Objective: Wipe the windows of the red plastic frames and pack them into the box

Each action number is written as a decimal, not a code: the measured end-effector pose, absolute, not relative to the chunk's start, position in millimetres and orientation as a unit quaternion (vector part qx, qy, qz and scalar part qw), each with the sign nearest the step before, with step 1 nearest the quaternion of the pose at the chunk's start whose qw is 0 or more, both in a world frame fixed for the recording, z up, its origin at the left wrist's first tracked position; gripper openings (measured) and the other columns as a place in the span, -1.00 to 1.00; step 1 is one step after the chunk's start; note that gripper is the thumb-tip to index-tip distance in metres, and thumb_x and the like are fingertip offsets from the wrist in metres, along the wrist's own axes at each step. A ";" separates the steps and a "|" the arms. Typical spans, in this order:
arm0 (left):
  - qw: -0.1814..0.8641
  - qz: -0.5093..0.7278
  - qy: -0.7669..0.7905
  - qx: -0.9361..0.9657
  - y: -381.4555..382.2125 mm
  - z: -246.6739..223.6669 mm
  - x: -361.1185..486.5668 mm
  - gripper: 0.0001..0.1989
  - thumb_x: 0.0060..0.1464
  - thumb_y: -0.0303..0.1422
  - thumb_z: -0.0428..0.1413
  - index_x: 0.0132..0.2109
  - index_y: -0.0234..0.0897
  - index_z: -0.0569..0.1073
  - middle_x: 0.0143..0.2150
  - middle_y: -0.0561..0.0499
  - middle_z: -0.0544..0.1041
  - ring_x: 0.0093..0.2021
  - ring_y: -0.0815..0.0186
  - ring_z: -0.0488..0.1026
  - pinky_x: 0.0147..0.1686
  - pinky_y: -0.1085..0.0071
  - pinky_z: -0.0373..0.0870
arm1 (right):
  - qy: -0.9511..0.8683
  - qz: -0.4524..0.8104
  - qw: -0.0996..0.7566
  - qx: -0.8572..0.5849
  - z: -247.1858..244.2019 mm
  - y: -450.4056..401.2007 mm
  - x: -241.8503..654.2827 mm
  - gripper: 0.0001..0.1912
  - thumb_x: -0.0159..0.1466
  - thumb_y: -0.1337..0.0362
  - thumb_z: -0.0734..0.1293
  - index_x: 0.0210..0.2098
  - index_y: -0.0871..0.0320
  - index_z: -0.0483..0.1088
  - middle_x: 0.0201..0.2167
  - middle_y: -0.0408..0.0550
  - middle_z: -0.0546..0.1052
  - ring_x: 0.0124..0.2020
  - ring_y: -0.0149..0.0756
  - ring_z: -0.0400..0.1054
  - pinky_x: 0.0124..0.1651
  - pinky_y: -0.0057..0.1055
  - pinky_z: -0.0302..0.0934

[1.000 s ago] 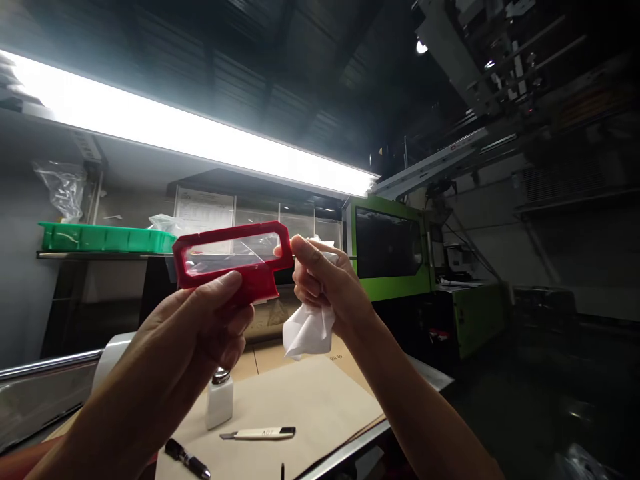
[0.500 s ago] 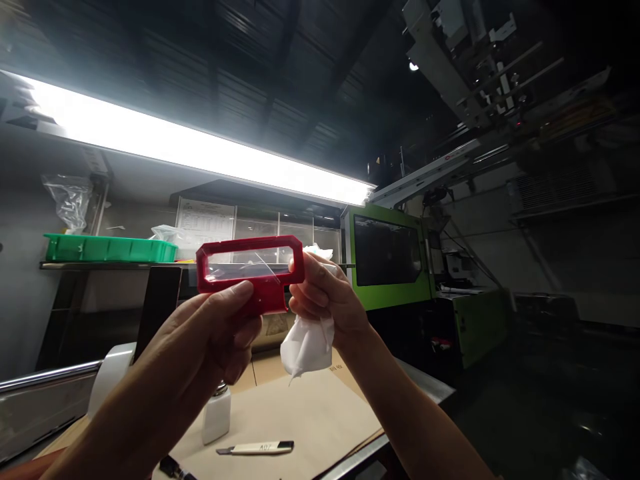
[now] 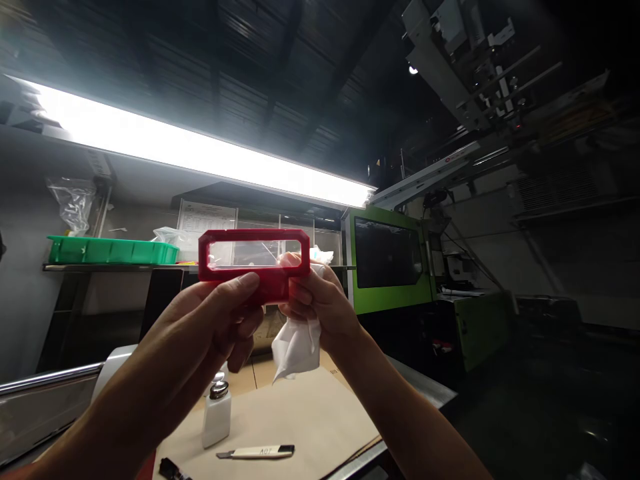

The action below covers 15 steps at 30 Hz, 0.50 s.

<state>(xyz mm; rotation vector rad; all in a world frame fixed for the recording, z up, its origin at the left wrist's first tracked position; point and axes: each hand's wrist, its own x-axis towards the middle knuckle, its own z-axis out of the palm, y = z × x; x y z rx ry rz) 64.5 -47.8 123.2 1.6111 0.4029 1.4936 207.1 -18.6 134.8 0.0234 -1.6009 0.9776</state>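
Raised in front of me is a red plastic frame [image 3: 254,235] with a long clear window. My left hand [image 3: 220,313] pinches its lower tab, the thumb on the near face. At the frame's right end, my right hand [image 3: 325,300] is closed round a white cloth [image 3: 299,350] that hangs below the fingers. Some right fingers show through the window, behind the frame; whether they touch it I cannot tell. Beneath the hands, a white bottle [image 3: 217,420] with a metal cap stands upright, and a utility knife [image 3: 256,452] marked A07 lies on the brown cardboard surface.
A bright tube light [image 3: 200,147] spans overhead. A green tray [image 3: 113,251] sits on the shelf behind, at left. To the right stands a green machine [image 3: 390,297]. A black object [image 3: 173,469] lies at the front edge, and a white roll [image 3: 114,363] is by my left forearm.
The red frame has turned more level and square to me, moving slightly up and right. My right fingers have shifted behind its window, and the cloth has swung slightly left.
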 end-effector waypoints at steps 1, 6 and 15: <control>0.429 0.600 0.166 0.655 -49.7 126.1 65.0 -0.75 -0.06 -0.19 0.22 -0.51 -0.27 0.45 -0.68 0.16 0.27 -0.68 0.52 0.12 -0.75 0.66 0.15 | -0.690 0.421 0.589 0.013 136.0 -18.7 205.8 -0.61 -0.03 0.08 0.45 -0.63 0.13 0.18 -0.80 -0.41 0.08 -0.77 -0.64 -0.15 -0.70 -0.50 -0.28; 0.369 0.613 0.153 0.681 -51.4 138.3 65.4 -0.77 -0.10 -0.20 0.22 -0.47 -0.29 0.51 -0.70 0.15 0.26 -0.77 0.55 0.10 -0.85 0.63 0.00 | -0.683 0.423 0.596 0.015 144.6 -18.7 201.5 -0.60 -0.06 0.14 0.46 -0.70 0.14 0.14 -0.82 -0.41 0.10 -0.79 -0.67 -0.16 -0.69 -0.50 -0.29; 0.345 0.626 0.148 0.684 -50.8 145.8 62.5 -0.83 -0.07 -0.24 0.21 -0.43 -0.26 0.55 -0.72 0.15 0.26 -0.79 0.52 0.13 -0.84 0.58 0.03 | -0.690 0.413 0.594 0.035 151.8 -16.9 197.9 -0.67 -0.06 0.23 0.45 -0.69 0.16 0.20 -0.81 -0.39 0.15 -0.79 -0.66 -0.11 -0.70 -0.53 -0.30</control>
